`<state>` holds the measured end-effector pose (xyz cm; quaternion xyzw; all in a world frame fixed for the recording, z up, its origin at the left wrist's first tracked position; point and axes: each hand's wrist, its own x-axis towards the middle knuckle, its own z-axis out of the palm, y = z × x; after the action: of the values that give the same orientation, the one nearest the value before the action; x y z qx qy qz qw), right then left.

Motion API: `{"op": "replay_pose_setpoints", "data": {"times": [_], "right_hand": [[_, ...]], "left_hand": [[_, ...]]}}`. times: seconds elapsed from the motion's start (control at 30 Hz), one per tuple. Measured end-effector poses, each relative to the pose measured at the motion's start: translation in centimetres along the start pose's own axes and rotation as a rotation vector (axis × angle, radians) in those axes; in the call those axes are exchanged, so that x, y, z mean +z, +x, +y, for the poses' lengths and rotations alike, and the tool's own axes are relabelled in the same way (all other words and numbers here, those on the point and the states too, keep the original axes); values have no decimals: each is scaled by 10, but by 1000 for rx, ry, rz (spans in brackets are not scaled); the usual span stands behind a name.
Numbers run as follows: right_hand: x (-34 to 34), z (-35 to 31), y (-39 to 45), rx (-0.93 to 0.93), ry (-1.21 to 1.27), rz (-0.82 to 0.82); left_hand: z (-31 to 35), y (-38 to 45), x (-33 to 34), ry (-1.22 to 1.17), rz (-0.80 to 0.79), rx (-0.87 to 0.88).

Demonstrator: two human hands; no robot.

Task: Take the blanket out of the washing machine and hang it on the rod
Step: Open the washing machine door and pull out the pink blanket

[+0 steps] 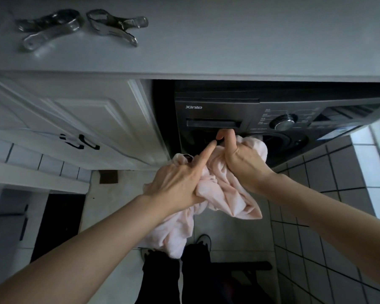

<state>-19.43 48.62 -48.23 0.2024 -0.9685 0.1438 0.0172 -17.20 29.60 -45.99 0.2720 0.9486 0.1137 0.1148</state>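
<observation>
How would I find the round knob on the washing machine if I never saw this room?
Look under the pale countertop for the dark washing machine. Along its front panel, right of the long drawer handle, sits the dial. It is the only round, shiny silver-rimmed thing there; everything beside it is flat and dark.

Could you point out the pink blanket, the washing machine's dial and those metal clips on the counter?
blanket [226, 189]: head view, on the bunched pink folds between the hands.
dial [283, 123]: head view, on the round silver knob face.
metal clips [119, 26]: head view, on the right clip's hinge.
</observation>
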Motion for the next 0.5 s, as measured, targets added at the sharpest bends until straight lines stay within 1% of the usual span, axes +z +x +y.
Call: {"op": "replay_pose_setpoints", "data": {"times": [0.1,0.2,0.3,0.37,0.4,0.5], "right_hand": [[-2,-15,-1,115,179,-2],[-4,-28,-7,167,214,-19],[-13,-44,-9,296,388,-112],[-18,-49,-12,271,401,-162],[-19,-50,-14,227,387,-168],[-23,-49,-19,65,458,-201]], "left_hand": [[6,-2,-6,-56,9,-23],[10,-6,-8,-68,-20,-59],[12,-8,-7,-124,-34,-57],[11,-10,-5,-148,-18,-61],[10,-12,-4,-126,5,-64],[10,-19,-3,3,71,-48]]}}
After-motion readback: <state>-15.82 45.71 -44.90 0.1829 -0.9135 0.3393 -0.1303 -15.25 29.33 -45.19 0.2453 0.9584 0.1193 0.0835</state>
